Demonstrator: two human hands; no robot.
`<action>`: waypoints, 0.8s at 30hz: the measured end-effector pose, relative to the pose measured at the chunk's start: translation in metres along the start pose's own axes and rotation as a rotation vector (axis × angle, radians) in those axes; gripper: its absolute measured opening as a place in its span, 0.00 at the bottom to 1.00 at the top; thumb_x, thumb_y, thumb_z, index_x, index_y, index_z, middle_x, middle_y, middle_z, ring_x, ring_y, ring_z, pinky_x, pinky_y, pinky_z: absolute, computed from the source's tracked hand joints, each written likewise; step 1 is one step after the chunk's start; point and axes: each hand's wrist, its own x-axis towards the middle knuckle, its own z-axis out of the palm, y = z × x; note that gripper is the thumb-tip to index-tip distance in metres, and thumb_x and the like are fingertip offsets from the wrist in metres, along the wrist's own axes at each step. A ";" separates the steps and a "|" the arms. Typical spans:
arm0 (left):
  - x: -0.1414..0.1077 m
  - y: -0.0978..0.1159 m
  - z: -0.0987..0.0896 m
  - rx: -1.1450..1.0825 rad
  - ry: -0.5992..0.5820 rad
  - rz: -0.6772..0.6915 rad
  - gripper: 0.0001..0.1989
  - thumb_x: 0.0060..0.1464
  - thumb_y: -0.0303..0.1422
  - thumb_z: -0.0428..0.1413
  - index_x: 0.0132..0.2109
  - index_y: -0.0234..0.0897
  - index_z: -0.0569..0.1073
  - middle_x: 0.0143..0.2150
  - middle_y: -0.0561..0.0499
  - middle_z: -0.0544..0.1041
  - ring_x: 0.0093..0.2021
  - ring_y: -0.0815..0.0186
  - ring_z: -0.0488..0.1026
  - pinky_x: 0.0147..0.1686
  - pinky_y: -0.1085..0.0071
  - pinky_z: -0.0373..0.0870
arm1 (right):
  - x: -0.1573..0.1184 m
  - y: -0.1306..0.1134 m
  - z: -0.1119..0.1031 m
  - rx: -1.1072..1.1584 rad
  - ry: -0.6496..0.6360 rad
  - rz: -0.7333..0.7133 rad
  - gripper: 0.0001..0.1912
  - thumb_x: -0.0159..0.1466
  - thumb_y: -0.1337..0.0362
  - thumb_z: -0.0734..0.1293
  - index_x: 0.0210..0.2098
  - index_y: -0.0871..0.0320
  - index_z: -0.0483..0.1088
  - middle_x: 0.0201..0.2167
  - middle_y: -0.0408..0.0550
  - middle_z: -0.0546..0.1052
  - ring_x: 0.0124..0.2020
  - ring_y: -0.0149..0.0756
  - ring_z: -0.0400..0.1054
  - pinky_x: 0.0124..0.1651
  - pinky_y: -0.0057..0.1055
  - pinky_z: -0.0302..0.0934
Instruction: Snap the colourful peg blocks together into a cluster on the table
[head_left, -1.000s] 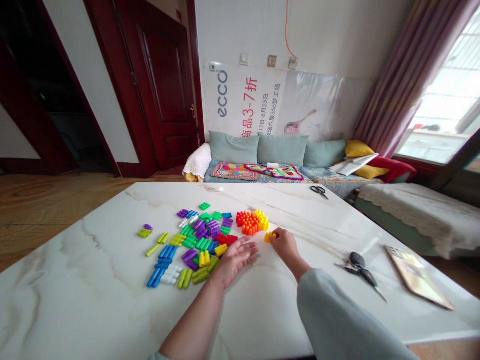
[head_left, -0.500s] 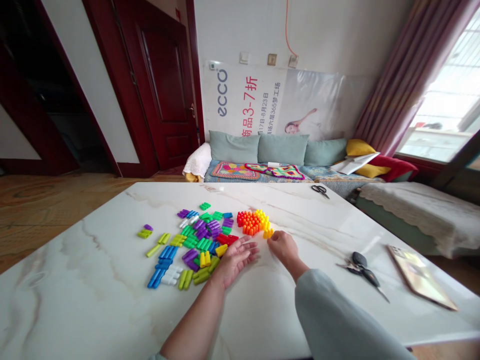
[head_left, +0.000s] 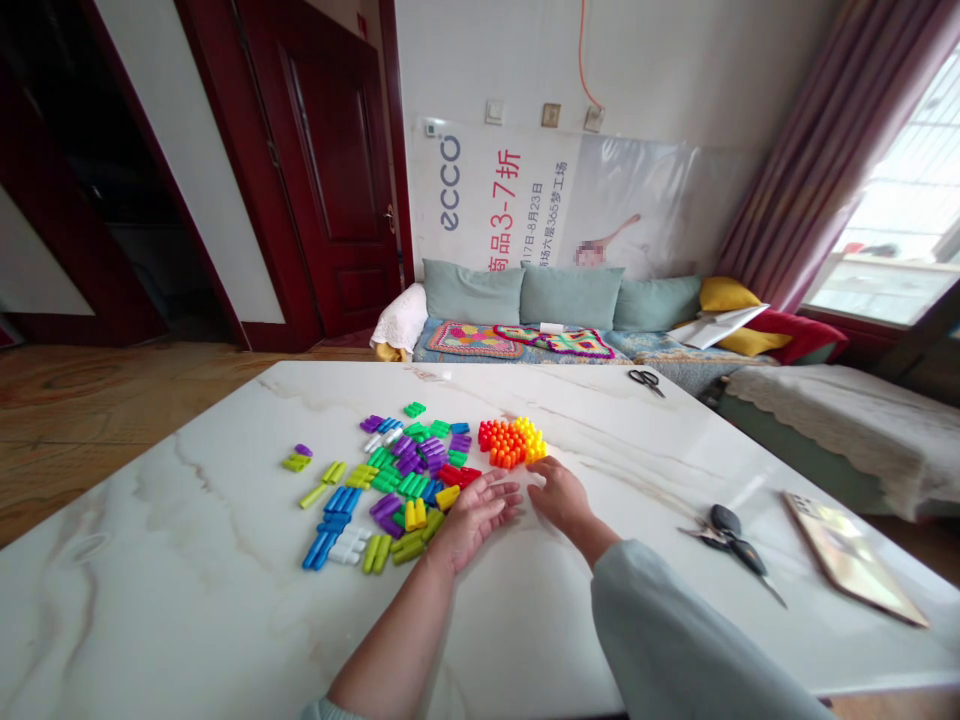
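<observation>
My left hand (head_left: 480, 515) lies with fingers stretched and palm partly turned up, beside a loose pile of colourful plastic peg pieces. Nearest to it are a red piece (head_left: 459, 475) and yellow pieces (head_left: 415, 514). My right hand (head_left: 561, 495) is at the near edge of a tight cluster of upright pieces. Its thumb and forefinger are apart, with the forefinger by the yellow pieces (head_left: 531, 440); nothing shows between them. Orange pieces (head_left: 510, 450) and red ones stand to the left in this cluster. Green (head_left: 412, 486), purple (head_left: 409, 455) and blue pieces (head_left: 330, 525) lie in the pile.
On the white marbled table (head_left: 187, 540), keys (head_left: 735, 545) and a phone (head_left: 855, 560) lie at the right. Black scissors (head_left: 646, 381) rest near the far edge. Behind the table stands a sofa with green cushions (head_left: 474, 295).
The yellow pieces by my right hand have moved up against the cluster. My right thumb and forefinger have come apart. My left hand stays almost in place; the view has shifted slightly.
</observation>
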 end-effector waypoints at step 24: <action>-0.066 0.029 -0.032 0.933 0.490 0.452 0.20 0.50 0.24 0.57 0.50 0.46 0.74 0.58 0.47 0.67 0.68 0.54 0.44 0.67 0.57 0.30 | -0.010 -0.042 -0.007 -0.059 -0.149 -0.313 0.16 0.58 0.69 0.63 0.45 0.54 0.74 0.45 0.48 0.76 0.45 0.38 0.70 0.45 0.29 0.60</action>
